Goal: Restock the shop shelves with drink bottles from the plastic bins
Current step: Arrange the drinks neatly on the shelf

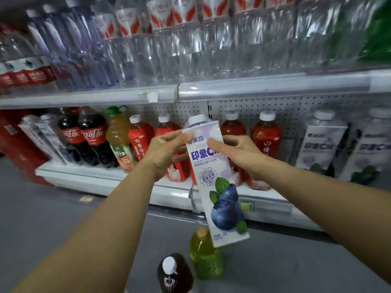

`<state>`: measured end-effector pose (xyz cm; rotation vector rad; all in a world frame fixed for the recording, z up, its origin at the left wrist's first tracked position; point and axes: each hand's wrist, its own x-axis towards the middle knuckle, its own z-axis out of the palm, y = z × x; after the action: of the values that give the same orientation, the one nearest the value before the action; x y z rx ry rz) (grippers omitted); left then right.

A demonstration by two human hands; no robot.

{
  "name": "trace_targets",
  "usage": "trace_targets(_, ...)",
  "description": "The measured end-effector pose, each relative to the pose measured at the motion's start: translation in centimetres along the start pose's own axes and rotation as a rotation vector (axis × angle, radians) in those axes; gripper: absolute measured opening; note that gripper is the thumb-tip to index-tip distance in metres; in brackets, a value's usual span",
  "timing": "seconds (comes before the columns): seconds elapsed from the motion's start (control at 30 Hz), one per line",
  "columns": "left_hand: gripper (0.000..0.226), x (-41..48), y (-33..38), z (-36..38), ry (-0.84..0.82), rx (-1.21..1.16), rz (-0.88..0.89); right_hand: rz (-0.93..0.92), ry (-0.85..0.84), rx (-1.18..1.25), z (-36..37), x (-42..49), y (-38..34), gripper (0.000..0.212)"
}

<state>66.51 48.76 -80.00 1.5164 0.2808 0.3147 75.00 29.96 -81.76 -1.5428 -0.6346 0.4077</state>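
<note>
The tall white-and-lilac juice carton [213, 176] hangs tilted in mid-air before the lower white shelf [88, 176], pinched only near its top. The left hand [167, 149] curls its fingers on the left edge and the right hand [234, 153] on the right. Held so high, its heavy bottom could swing, slip free and drop onto the yellow-green bottle [206, 256] and dark brown bottle [173, 273] below. It shows a white cap, blue lettering and printed blueberries; matching cartons [321, 142] stand far right.
</note>
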Motion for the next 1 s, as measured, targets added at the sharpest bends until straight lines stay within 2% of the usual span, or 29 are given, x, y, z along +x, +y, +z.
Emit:
trace_targets(0.1, 0.084, 0.9, -0.7, 2.9, -0.052, 0.005, -0.002, 0.056, -0.017, -0.062, -3.5, -1.8, -0.2, 0.024)
trace_targets(0.17, 0.089, 1.1, -1.1, 4.6, -0.095, 0.007, -0.004, 0.098, -0.010, -0.084, -5.5, -2.9, -0.2, 0.029)
trace_targets(0.33, 0.090, 1.0, -1.6, 8.6, -0.176, 0.001, -0.011, 0.174, 0.037, -0.062, -9.1, -5.4, -0.2, 0.048)
trace_targets(0.43, 0.080, 0.9, -1.5, 11.0, -0.225, 0.006, -0.002, 0.217, 0.040, -0.102, -11.5, -6.7, -0.6, 0.068)
trace_targets(0.73, 0.089, 0.5, -1.0, 20.6, -0.409, 0.184, 0.094, 0.332, 0.044, -0.155, -21.2, -11.5, -1.7, 0.080)
trace_targets(0.83, 0.088, -0.3, -1.0, 24.9, -0.436, 0.166, 0.115, 0.313, 0.080, -0.157, -25.1, -13.6, -2.0, 0.079)
trace_targets(0.9, 0.089, -0.7, -1.4, 28.2, -0.447, 0.137, 0.115, 0.290, 0.112, -0.158, -27.5, -15.2, -2.2, 0.072)
trace_targets(1.0, 0.099, -1.2, -1.8, 31.8, -0.467, 0.129, 0.109, 0.300, 0.184, -0.167, -30.1, -16.7, -1.7, 0.066)
